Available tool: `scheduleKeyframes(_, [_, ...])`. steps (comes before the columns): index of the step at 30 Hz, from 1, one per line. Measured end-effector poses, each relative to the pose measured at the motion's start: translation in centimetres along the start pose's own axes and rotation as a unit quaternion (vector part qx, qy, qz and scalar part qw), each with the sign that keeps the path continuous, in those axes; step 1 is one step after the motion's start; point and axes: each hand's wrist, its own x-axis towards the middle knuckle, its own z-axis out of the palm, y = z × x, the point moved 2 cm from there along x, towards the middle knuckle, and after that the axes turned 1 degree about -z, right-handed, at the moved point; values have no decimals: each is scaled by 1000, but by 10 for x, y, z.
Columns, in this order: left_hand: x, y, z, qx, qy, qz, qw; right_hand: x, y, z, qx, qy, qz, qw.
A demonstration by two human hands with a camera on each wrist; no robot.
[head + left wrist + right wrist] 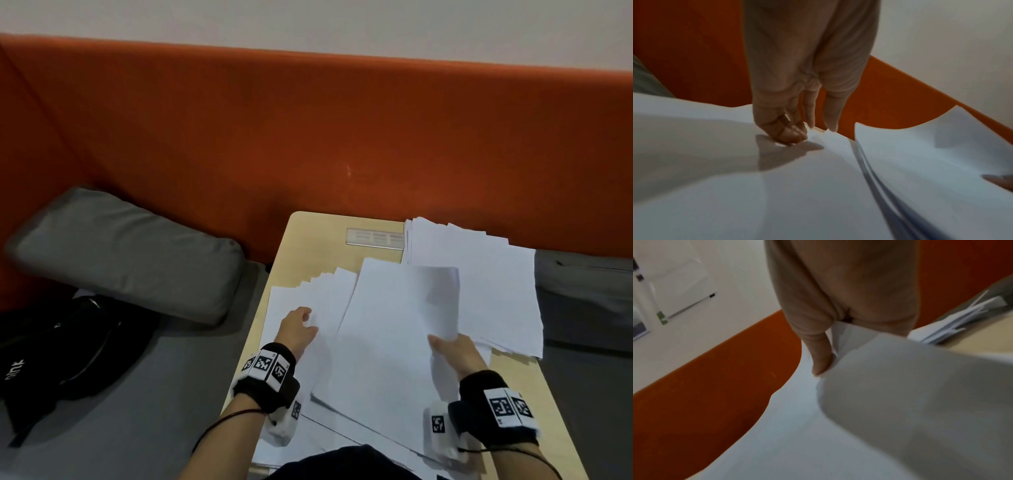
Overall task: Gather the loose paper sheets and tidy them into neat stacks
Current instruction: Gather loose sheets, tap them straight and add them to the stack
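Loose white sheets cover most of a pale wooden table (318,236). A fanned batch of sheets (325,294) lies at the left, and my left hand (301,322) (797,129) rests on it, fingertips (791,137) pressing the paper. A larger central stack (376,342) lies askew in front of me. My right hand (445,346) (828,363) pinches the near edge of one sheet (442,298) (910,394), thumb on top. That sheet is lifted and curved above the stack. A messy pile (486,267) sits at the back right.
An orange sofa backrest (308,137) rises behind the table. A grey cushion (126,253) and a black bag (58,349) lie on the seat to the left. Another grey cushion (589,294) is on the right. A label strip (375,236) is set in the tabletop.
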Motion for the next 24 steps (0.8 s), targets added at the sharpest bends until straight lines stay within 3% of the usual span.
scheduleKeyframes(3, [4, -2, 3, -31, -6, -21, 999, 2, 6, 11, -21, -17, 17, 999])
scheduleKeyframes(8, [7, -3, 9, 18, 10, 1, 1000, 7, 11, 16, -25, -19, 35, 999])
scheduleKeyframes(16, [-2, 11, 9, 173, 21, 58, 983, 10, 12, 18, -32, -16, 41, 999])
scheduleKeyframes(24, [-3, 12, 14, 69, 47, 61, 995, 11, 14, 19, -22, -17, 42, 999])
